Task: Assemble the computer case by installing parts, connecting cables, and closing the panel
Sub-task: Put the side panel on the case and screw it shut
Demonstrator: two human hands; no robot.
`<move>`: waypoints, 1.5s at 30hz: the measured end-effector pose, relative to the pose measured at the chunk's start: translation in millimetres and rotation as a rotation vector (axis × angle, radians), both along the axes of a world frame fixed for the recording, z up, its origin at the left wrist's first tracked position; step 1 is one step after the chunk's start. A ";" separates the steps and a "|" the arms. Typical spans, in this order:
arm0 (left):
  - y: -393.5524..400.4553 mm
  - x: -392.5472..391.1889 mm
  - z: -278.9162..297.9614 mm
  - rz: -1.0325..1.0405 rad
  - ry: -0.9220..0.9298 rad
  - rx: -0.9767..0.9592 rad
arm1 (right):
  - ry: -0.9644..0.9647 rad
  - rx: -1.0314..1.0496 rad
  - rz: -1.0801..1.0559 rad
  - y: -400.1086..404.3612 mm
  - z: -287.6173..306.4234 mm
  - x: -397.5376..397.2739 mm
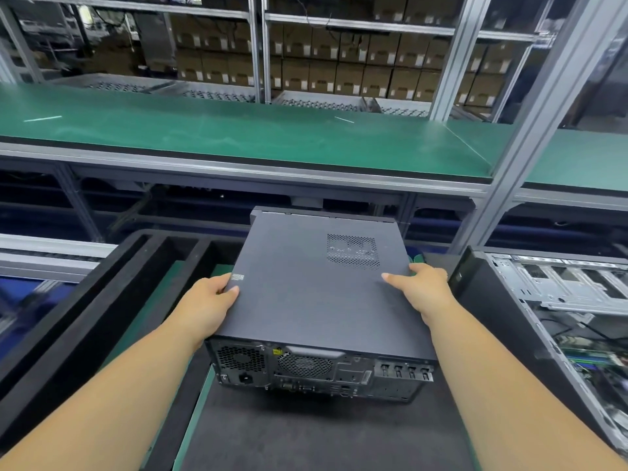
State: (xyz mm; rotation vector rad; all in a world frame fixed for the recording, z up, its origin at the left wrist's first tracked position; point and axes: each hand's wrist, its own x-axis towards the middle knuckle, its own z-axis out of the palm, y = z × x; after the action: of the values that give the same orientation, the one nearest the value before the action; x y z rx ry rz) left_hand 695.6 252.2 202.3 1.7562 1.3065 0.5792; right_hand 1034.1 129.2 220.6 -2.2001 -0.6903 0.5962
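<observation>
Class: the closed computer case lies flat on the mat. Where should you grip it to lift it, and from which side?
Grip the computer case by its two long side edges, one from each side, as the left hand and right hand do. The flat panel offers no handle; the port-filled rear faces you.

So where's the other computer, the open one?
In the head view, the open computer case stands at the right edge, just beside the right hand gripping the closed case.

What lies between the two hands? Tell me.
In the head view, the closed computer case fills the stretch: the left hand grips its left edge, the right hand grips its right edge, with the dark side panel facing up.
</observation>
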 end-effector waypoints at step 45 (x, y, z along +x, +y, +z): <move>3.0 15.4 -5.3 -0.238 0.849 0.461 | -0.579 -0.470 0.231 -4.6 -19.5 -22.4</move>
State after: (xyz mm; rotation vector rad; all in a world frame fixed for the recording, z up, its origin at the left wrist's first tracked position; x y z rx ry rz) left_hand 711.0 255.2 197.1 2.6629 1.5422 -0.0470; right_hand 1011.7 124.6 201.1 -2.7919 -1.2134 0.2335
